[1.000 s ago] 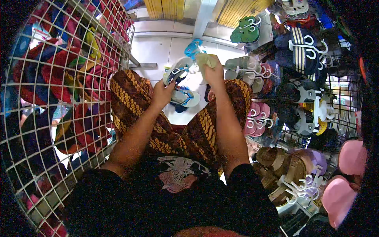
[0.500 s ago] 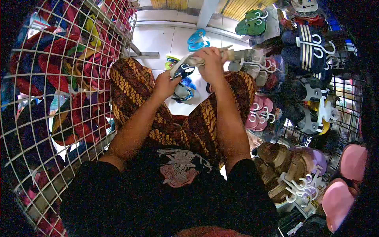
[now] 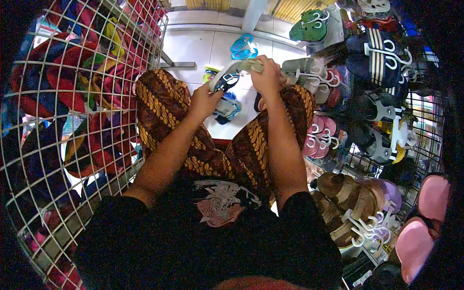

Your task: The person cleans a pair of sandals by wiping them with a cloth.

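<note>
A sandal with a pale sole edge and dark buckled straps (image 3: 230,77) is held up between my hands, above the floor. My left hand (image 3: 205,101) is closed round its near left end. At its other end, my right hand (image 3: 265,75) grips a crumpled beige cloth (image 3: 252,65) against the sandal. Below them, a grey-blue sandal (image 3: 228,109) lies on the floor between my knees, partly hidden by my left hand.
Blue slippers (image 3: 244,47) and a yellow-green item (image 3: 210,73) lie on the white tiles (image 3: 193,44). A wire rack (image 3: 72,113) of colourful footwear stands at the left. Hung sandals line the right side, including pink ones (image 3: 320,137) and green ones (image 3: 309,25).
My right hand has shifted slightly right and down, and the cloth now bunches at the sandal's end. More of the grey-blue sandal shows below.
</note>
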Demonstrator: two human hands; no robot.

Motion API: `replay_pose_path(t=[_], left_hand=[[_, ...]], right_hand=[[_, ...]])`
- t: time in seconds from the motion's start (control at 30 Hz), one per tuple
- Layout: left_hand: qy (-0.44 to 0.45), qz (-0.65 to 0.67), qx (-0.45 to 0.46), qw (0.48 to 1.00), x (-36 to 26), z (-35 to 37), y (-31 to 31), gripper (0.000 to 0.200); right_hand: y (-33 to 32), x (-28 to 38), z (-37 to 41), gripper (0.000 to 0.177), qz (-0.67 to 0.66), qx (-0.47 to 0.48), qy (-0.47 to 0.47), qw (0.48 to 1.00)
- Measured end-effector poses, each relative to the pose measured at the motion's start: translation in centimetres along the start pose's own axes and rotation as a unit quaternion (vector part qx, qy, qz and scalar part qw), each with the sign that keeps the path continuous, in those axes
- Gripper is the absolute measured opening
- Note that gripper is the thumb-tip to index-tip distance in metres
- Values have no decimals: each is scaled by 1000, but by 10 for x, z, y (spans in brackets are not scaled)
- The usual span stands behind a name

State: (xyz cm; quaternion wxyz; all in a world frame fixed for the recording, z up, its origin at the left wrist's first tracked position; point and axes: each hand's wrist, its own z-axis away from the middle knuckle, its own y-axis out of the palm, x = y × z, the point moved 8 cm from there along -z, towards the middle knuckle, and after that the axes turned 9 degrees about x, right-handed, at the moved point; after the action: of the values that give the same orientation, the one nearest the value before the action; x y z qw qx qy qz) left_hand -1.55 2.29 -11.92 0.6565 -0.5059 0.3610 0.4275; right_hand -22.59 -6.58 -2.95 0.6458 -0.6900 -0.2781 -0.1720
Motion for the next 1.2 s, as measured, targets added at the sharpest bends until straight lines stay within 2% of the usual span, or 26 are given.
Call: replay_pose_path(t=[0.03, 0.1, 0.2, 0.27, 0.3, 0.4, 0.43, 0.53, 0.57, 0.63, 0.7, 0.77, 0.8, 0.83, 0.87, 0.93, 0.97, 1.07, 1.1, 1.13, 1.2], left_hand=[[4, 18, -6, 1000, 2, -2, -1, 41], [-9, -27, -14, 999, 0, -1, -5, 41], [8, -10, -17, 1000, -2, 2, -4, 36], [13, -13, -23, 1000, 0, 2, -4, 32], [16, -15, -26, 999, -2, 2, -4, 30], [-26, 35, -43, 998, 1, 3, -11, 27], [-23, 37, -42, 998, -1, 3, -12, 27], [-14, 41, -34, 998, -8, 4, -11, 27], [-21, 10, -22, 999, -9, 3, -9, 28], [-38, -49, 2, 998, -5, 2, -6, 28], [-30, -19, -2, 999, -3, 0, -7, 29], [-34, 38, 4, 999, -8, 3, -6, 29], [-41, 18, 9, 999, -13, 9, -6, 28], [-46, -3, 12, 999, -19, 11, -6, 28], [-50, -24, 15, 998, -22, 11, -8, 28], [-31, 17, 16, 999, -8, 4, -5, 27], [-23, 27, 17, 999, -9, 4, -5, 28], [4, 44, -2, 999, -21, 7, -6, 28], [16, 47, -10, 999, -23, 7, -7, 28], [4, 43, 1, 999, -20, 8, -6, 28], [-17, 38, 18, 999, -10, 5, -3, 28]], right_hand=[[-7, 5, 2, 31, -14, -24, -7, 1000], [-25, 25, 8, 31, -7, -89, -30, 996], [-18, 69, 19, 36, -21, -58, -232, 971], [-5, 104, 33, 41, 66, 51, -321, 943], [-5, 107, 34, 44, 60, 57, -310, 947], [13, 64, 9, 46, -56, 90, -157, 982], [13, 53, 5, 50, -115, 98, -139, 979], [24, 58, 14, 53, -100, 123, -158, 975], [23, 71, 23, 54, -95, 99, -227, 964], [17, 99, 37, 56, -21, 92, -250, 964], [17, 110, 42, 60, 49, 72, -261, 961], [22, 89, 28, 62, -23, 132, -168, 977], [23, 77, 23, 63, -59, 159, -120, 978], [15, 73, 20, 61, -35, 149, -117, 981], [14, 67, 17, 59, -75, 148, -116, 979], [25, 49, 14, 56, -157, 147, -110, 970], [31, 41, 12, 46, -134, 138, -117, 974], [32, -5, 4, 39, -244, 130, 115, 954], [18, -10, 1, 35, -208, 94, 124, 966], [10, -5, 1, 34, -284, 74, 105, 950], [0, 16, 1, 36, -253, 6, -59, 966]])
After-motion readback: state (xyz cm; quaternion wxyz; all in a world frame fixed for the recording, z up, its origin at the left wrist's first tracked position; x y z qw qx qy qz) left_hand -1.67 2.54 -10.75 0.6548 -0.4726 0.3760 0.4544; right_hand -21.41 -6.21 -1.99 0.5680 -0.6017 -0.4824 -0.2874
